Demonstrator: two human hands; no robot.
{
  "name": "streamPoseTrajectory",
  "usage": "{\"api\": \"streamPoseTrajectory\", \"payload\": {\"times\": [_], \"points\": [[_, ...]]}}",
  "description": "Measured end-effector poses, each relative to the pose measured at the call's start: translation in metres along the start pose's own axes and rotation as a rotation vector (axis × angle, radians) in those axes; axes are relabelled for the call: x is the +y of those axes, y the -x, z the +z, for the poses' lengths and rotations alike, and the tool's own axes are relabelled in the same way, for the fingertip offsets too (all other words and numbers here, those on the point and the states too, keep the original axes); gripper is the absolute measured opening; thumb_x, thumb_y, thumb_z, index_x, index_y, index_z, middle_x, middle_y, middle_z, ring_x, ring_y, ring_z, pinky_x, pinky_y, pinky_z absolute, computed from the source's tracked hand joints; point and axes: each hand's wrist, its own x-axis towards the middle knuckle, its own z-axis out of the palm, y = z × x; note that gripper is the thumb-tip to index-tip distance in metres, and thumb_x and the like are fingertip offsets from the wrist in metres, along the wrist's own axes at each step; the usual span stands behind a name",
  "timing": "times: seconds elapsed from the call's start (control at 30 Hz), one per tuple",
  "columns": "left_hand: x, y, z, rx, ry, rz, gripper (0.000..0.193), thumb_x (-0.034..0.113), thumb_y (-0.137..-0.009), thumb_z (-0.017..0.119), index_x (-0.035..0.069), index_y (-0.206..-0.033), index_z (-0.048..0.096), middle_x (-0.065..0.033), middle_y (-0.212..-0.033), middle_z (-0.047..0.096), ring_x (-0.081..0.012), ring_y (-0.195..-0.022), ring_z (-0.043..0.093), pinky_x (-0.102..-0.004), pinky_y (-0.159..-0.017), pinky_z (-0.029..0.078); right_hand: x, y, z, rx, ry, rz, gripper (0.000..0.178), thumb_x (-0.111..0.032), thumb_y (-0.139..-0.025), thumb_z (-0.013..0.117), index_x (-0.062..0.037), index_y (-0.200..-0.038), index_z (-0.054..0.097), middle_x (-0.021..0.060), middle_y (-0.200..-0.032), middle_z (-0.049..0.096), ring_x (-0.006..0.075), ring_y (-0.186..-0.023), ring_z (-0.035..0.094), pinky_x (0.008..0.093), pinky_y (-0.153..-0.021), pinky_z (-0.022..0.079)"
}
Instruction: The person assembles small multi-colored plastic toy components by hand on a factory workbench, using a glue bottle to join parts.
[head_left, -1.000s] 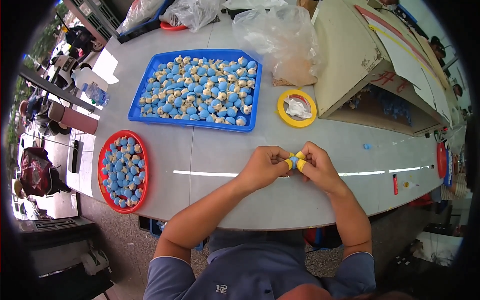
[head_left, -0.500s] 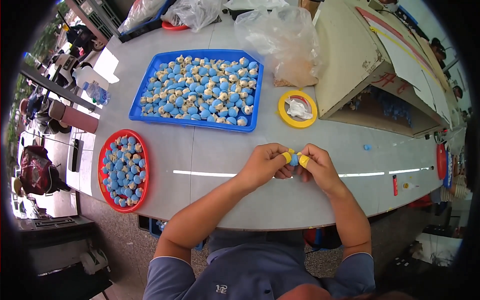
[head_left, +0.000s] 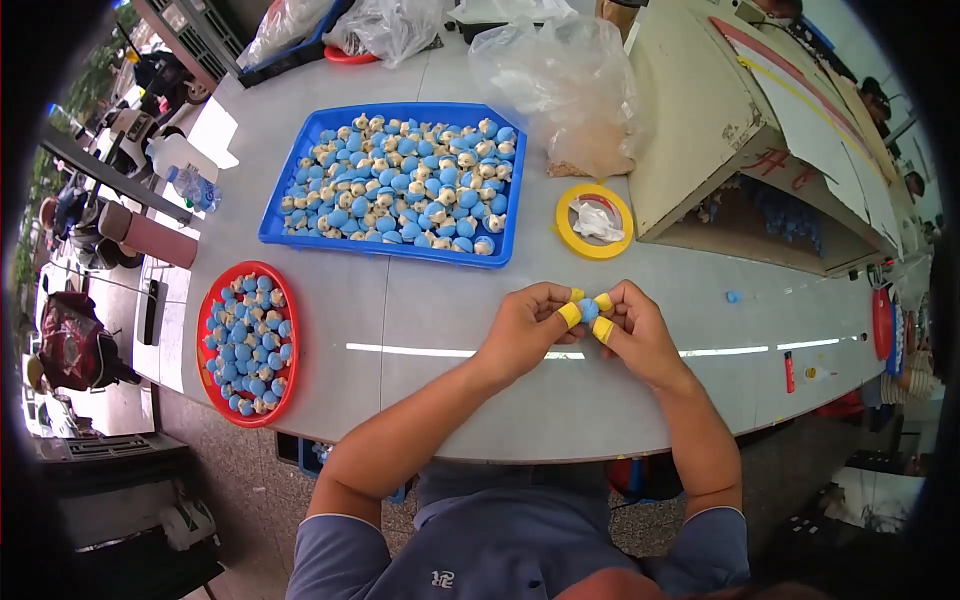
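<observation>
Over the near middle of the grey table, my two hands meet around a small round blue piece (head_left: 589,311). My left hand (head_left: 530,325) pinches it from the left, and my right hand (head_left: 637,330) grips it from the right. Yellow tape is wrapped around the thumb and a fingertip of each hand. Fingers cover part of the piece, so its underside is hidden. Beyond my hands stands a blue tray (head_left: 385,254) full of small blue-and-cream figures. More of these figures fill a red round basket (head_left: 290,385) at the left.
A yellow tape roll (head_left: 568,232) with white crumpled material inside lies beyond my hands. A clear plastic bag (head_left: 560,80) sits behind it, beside a worn cream cabinet (head_left: 690,110). To the right are a loose blue piece (head_left: 734,297) and a red lighter-like object (head_left: 789,372). A pink bottle (head_left: 150,236) lies left.
My fingers have shifted around the blue piece: the right thumb is lower and the right forefinger tip shows above it. The hands stay in nearly the same place.
</observation>
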Motion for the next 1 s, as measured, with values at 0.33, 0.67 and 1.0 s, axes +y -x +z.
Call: {"api": "streamPoseTrajectory", "payload": {"times": [0.33, 0.67, 1.0], "points": [[-0.004, 0.001, -0.004, -0.049, 0.085, 0.069, 0.026, 0.013, -0.096, 0.056, -0.003, -0.115, 0.059, -0.0082, -0.103, 0.064, -0.0138, -0.091, 0.063, -0.0276, -0.079, 0.055, 0.013, 0.004, 0.001, 0.100, 0.420, -0.236, 0.029, 0.001, -0.079, 0.069, -0.0043, -0.092, 0.044, 0.0005, -0.079, 0.057, 0.0024, -0.066, 0.050, 0.0205, -0.056, 0.043], [-0.001, 0.002, -0.002, -0.154, 0.033, 0.023, 0.032, 0.019, -0.098, 0.053, -0.002, -0.122, 0.052, -0.0071, -0.108, 0.062, -0.0136, -0.093, 0.060, -0.0289, -0.079, 0.053, 0.017, 0.007, 0.010, 0.209, 0.664, -0.631, 0.041, -0.001, -0.065, 0.079, -0.0054, -0.093, 0.050, 0.0068, -0.076, 0.055, 0.0135, -0.056, 0.055, 0.0260, -0.051, 0.045], [0.005, 0.008, 0.000, -0.267, 0.077, 0.072, 0.029, 0.005, -0.093, 0.054, -0.003, -0.120, 0.054, -0.0062, -0.104, 0.063, -0.0110, -0.092, 0.059, -0.0260, -0.081, 0.049, 0.024, 0.005, 0.012, 0.320, 0.615, -0.666, 0.045, -0.005, -0.062, 0.083, -0.0054, -0.086, 0.044, 0.0065, -0.069, 0.051, 0.0120, -0.050, 0.050, 0.0255, -0.046, 0.041]]}}
